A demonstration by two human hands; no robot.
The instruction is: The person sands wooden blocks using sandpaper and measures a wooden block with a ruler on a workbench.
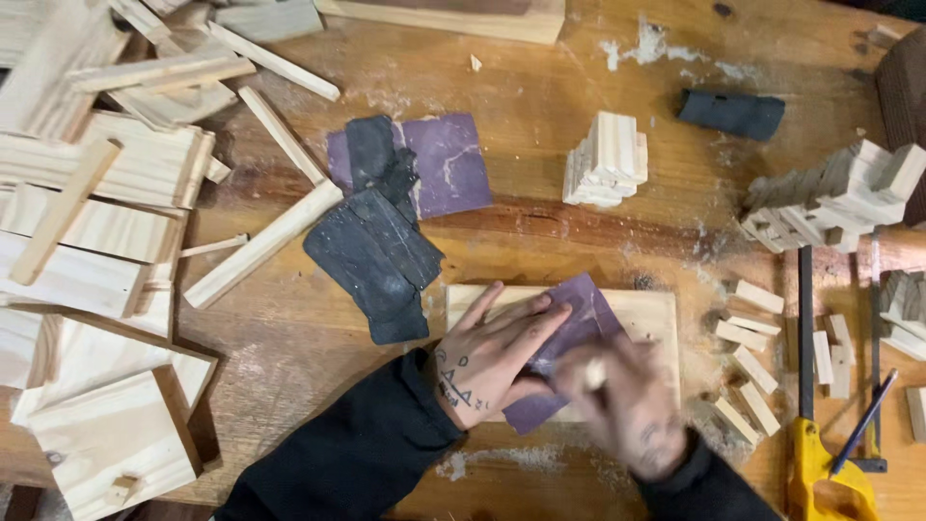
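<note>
The purple sandpaper sheet point(569, 333) lies on a flat wooden board point(648, 318) on the tabletop point(540, 106). The left hand point(492, 357) presses flat, fingers spread, pinning it. The blurred right hand point(627, 405) has its grip clamped on a small wood block point(594, 372), rubbing it on the grit.

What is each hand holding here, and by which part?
The left hand lies flat on the purple sandpaper sheet, pinning its left half to the wooden board. The blurred right hand pinches a small pale wooden piece; where exactly cannot be told.
</note>
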